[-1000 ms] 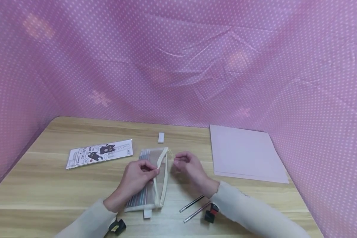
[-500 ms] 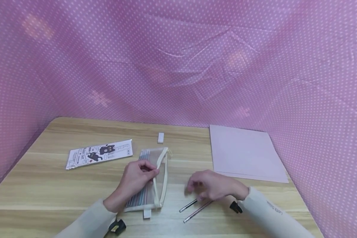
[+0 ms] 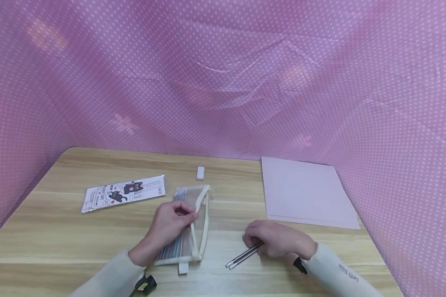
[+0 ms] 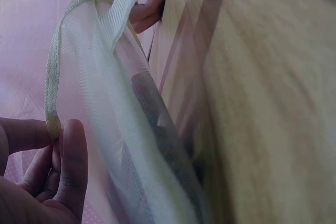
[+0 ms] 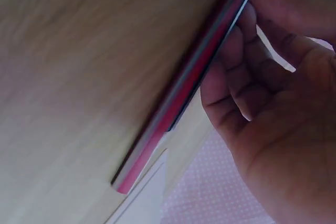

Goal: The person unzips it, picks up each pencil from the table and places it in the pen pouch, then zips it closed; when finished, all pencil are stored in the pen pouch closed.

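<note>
My left hand [image 3: 172, 220] pinches the cream zipper edge of a mesh pencil case [image 3: 187, 243], whose mouth gapes toward the right. Through the mesh, coloured stripes show on its left side. In the left wrist view, thumb and forefinger pinch the edge of the pencil case [image 4: 89, 93]. To the right, my right hand [image 3: 280, 238] grips two pencils [image 3: 243, 256] close together, their silver ends pointing toward the case. The right wrist view shows a red striped pencil [image 5: 181, 93] with a dark one alongside, between thumb and fingers.
A packaged ruler set [image 3: 124, 193] with black cats lies at the left. A white eraser [image 3: 200, 173] sits behind the pencil case. Pale sheets or a folder [image 3: 308, 194] lie at the back right. Pink dotted cloth [image 3: 223, 82] hangs around the wooden table [image 3: 78, 243].
My right hand has moved from beside the case's mouth down and right to the pencils. It has gathered the two, which lay apart, together. The left hand keeps its pinch.
</note>
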`<state>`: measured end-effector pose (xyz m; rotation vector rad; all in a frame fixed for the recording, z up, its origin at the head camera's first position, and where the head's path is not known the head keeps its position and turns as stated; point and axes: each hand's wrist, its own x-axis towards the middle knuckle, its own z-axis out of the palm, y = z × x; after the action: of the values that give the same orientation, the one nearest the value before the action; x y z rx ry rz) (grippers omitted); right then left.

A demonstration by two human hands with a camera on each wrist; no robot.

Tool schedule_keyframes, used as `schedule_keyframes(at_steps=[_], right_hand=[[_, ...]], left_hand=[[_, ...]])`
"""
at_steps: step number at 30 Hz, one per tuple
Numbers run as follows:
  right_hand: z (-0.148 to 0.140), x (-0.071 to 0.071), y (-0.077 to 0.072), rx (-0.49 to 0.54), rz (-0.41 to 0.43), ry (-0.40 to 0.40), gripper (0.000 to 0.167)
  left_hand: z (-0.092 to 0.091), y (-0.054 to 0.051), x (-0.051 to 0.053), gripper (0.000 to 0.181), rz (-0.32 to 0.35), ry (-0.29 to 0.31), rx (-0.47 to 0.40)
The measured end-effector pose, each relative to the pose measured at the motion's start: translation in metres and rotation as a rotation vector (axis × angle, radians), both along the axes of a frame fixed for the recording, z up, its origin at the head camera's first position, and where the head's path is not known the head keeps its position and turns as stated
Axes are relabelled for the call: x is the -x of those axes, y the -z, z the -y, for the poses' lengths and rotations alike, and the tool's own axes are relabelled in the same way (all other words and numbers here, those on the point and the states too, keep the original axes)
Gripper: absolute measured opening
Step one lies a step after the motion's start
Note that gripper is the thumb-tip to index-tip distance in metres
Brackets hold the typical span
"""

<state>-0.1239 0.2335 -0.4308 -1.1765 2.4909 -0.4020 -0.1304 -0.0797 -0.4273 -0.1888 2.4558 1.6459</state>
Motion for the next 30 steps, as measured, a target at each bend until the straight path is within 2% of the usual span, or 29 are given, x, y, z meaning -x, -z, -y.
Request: schedule_keyframes(at_steps=[9,16,20,26,30], right_hand=[[0.005,0.007,0.002,0.026,0.027,-0.042,0.041],[0.003,0.008,0.000,0.040,0.120,0.009,0.039],[0.000,0.009,-0.003,0.066,0.119,0.019,0.035],[0.000,0.015,-0.011,0.207,0.077,0.042,0.024],[0.003,0.020,-0.013,0.279,0.051,0.108,0.021]], left_hand=[[0.001,0.001,0.000,0.011,-0.001,-0.005,-0.009],[0.001,-0.001,-0.001,0.011,0.001,-0.006,-0.015],[0.001,-0.002,-0.001,0.011,0.009,-0.006,-0.016],[0.002,0.000,-0.001,0.009,-0.030,-0.001,-0.009],[0.001,0.001,0.000,0.009,-0.054,0.001,-0.006]])
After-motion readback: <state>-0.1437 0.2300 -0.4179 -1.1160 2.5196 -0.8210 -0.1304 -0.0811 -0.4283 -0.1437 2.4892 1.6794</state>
